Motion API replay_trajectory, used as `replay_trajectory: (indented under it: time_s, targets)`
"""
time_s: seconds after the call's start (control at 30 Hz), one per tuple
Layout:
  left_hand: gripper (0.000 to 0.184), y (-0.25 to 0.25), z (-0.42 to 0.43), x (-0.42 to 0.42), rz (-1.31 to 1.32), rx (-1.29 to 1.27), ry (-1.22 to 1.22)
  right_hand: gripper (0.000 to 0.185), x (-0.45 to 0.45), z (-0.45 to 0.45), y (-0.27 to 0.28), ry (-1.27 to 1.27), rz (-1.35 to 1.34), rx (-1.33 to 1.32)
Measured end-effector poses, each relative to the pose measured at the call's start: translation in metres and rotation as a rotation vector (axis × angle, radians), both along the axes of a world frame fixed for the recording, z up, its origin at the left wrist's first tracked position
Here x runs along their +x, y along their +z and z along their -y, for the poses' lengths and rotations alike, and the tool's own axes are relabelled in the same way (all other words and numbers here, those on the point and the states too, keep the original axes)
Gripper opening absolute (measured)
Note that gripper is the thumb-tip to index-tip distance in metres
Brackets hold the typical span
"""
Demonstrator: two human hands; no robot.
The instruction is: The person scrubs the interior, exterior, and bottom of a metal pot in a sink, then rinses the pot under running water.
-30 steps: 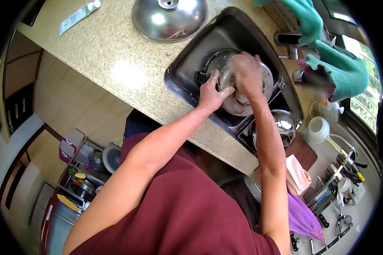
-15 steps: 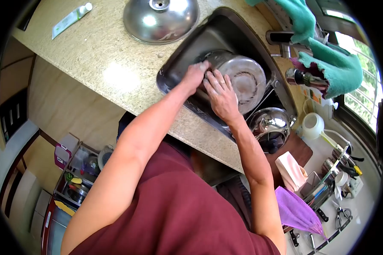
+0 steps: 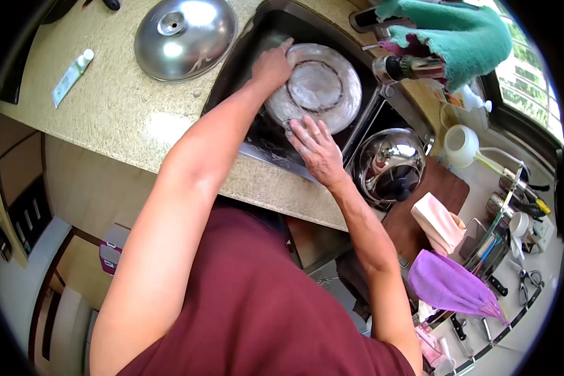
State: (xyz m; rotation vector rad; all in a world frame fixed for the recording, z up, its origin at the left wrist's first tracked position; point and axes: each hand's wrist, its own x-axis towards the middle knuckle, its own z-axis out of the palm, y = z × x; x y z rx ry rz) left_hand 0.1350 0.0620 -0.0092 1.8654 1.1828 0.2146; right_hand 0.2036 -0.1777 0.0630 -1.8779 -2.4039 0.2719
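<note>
A large metal pot [image 3: 316,84] lies in the sink with its scuffed, suds-streaked underside facing up. My left hand [image 3: 272,67] grips the pot's left side; its index finger stretches along the edge and the other fingers are partly hidden. My right hand [image 3: 318,152] is at the pot's near edge, fingers extended and slightly spread, with white suds on them. A small greyish bit shows by its fingertips, too unclear to name. Around the pot is the dark steel sink basin [image 3: 257,135].
A domed lid [image 3: 185,41] and a tube [image 3: 73,78] lie on the counter at left. A shiny steel pot or lid [image 3: 391,160] sits by the sink's right part, beside a brown board [image 3: 435,194]. A green cloth [image 3: 476,47] hangs near the faucet [image 3: 373,22].
The pot has turned so that its underside faces me more squarely. My hands have moved apart, left to its far-left side, right to its near edge. The view has shifted.
</note>
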Motion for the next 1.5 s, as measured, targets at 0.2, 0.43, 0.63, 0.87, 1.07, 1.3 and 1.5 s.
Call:
replay_trajectory:
  time_s: [0.2, 0.43, 0.63, 0.87, 1.07, 1.3, 1.5]
  targets:
    - [0.055, 0.002, -0.008, -0.004, -0.065, 0.027, -0.098, 0.042, -0.023, 0.011, -0.017, -0.556, -0.184, 0.173]
    - [0.071, 0.021, 0.065, -0.031, -0.235, 0.586, -0.454, 0.045, 0.045, -0.066, -0.021, -1.307, -0.820, 0.397]
    - [0.079, 0.041, 0.050, -0.001, -0.265, 0.444, -0.500, 0.045, 0.003, -0.044, -0.036, -1.182, -0.429, 0.559]
    - [0.069, 0.031, 0.029, 0.020, -0.145, 0.585, -0.681, 0.040, 0.123, -0.088, -0.073, -1.218, -0.983, 0.013]
    - [0.057, 0.025, 0.029, 0.088, -0.150, 0.427, -0.574, 0.036, 0.011, -0.055, -0.032, -1.114, -0.187, 0.529]
    - [0.050, 0.024, 0.011, 0.017, 0.061, 0.525, -0.695, 0.031, 0.053, -0.054, -0.008, -1.144, -0.506, 0.371]
    - [0.033, 0.018, 0.013, -0.032, 0.140, 0.535, -0.280, 0.038, -0.003, -0.065, 0.010, -0.852, -0.416, 0.387]
